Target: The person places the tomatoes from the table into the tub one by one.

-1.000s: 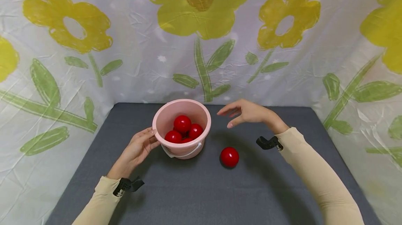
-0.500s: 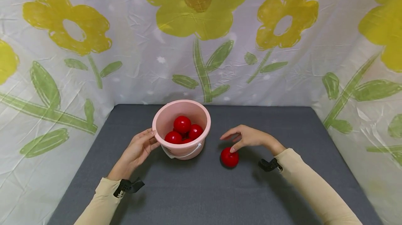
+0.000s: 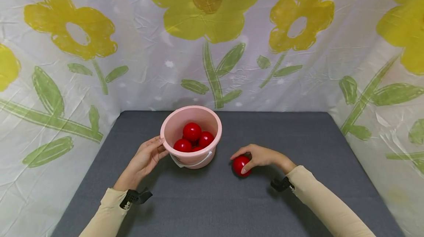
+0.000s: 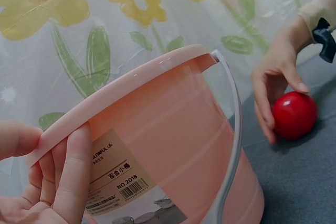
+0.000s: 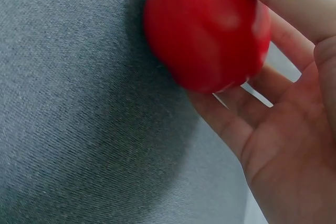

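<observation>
A pink bucket (image 3: 212,148) with a pale handle stands on the table, several shiny red balls (image 3: 192,131) lying inside. My left hand (image 3: 145,158) pinches its rim at the left, thumb above and fingers beneath, as the left wrist view shows beside the bucket's printed label (image 4: 126,182). To the right of the bucket, one more red ball (image 3: 240,164) rests on the grey cloth. Around it curl the thumb and fingers of my right hand (image 3: 261,156). In the right wrist view the hand (image 5: 283,140) cups the ball (image 5: 207,35) from one side.
Dark grey cloth (image 3: 205,207) covers the table. Behind and at both sides hangs a pale curtain (image 3: 142,82) printed with yellow flowers. Each wrist wears a black strap, the left one (image 3: 135,196) close over the cloth.
My right hand has come down from above the table onto the loose red ball, and its fingers have closed round it. The left hand stays on the bucket's rim.
</observation>
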Demonstrator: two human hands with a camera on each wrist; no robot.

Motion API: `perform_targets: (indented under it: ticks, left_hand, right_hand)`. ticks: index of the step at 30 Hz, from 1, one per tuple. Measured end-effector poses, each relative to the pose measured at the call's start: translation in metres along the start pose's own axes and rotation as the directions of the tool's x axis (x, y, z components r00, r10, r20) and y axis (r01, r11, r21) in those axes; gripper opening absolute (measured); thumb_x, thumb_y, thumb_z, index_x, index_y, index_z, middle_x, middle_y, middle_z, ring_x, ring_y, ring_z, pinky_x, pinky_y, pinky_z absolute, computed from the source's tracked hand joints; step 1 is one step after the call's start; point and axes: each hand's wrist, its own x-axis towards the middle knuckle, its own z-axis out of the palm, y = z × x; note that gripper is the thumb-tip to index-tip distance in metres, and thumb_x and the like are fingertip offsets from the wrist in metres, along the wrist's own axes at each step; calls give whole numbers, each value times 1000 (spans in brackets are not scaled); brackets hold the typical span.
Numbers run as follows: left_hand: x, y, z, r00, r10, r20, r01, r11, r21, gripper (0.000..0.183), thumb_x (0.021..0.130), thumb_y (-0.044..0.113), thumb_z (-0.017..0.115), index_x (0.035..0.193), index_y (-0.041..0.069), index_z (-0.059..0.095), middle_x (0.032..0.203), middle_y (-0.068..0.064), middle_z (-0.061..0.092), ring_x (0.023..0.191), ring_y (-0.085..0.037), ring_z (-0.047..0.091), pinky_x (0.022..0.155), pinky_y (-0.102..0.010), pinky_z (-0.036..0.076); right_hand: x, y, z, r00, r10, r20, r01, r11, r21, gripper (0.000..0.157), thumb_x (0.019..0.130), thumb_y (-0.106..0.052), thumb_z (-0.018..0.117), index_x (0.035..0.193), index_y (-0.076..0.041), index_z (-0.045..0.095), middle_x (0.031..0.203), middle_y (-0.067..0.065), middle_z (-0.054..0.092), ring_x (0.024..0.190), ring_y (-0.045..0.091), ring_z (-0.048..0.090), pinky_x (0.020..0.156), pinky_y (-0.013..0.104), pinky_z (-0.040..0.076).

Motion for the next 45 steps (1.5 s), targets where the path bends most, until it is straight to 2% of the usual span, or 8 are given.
perform_targets:
  ticks: [10,25,34,42,45]
  left_hand:
    - [-1,1,0,1000,-1,9,1,1000,-9,22,105,6,43,126,2,47,103,1,67,87,-7,68,79,-20,61]
    - [-1,1,0,1000,-14,-18,14,1000,4,24,105,8,44,128,0,44,103,1,66,87,-7,67,79,-20,61]
    - [0,1,2,1000,9,-4,-9,1000,-3,22,104,7,45,125,1,48,104,-1,66,89,-8,67,81,-20,61]
    - [-1,2,3,1000,-2,-14,2,1000,2,20,104,7,45,123,2,49,103,0,66,88,-7,67,79,-20,61]
    - [-1,2,3,1000,-1,-15,1,1000,8,20,104,7,45,124,2,48,104,-1,65,88,-7,67,79,-20,61]
  right_hand:
    - [-2,-1,2,1000,8,-13,-8,999,-38,54,78,-25,85,128,-16,66,127,3,67,107,12,61,88,24,55]
    - [-3,-6,-2,1000,-1,-14,0,999,-41,50,80,-22,83,127,-13,66,124,4,69,105,14,63,88,27,56]
    - [-1,-20,-21,999,21,-29,-23,999,-42,50,82,-24,81,129,-12,65,127,2,68,110,19,63,91,38,58]
    - [-3,-42,-48,999,30,-41,-32,998,-55,46,83,-25,81,126,-23,66,128,3,67,109,18,64,89,33,59]
    - [-3,-53,-60,998,36,-42,-38,998,-58,46,83,-25,81,126,-24,66,129,3,66,110,20,64,88,33,60]
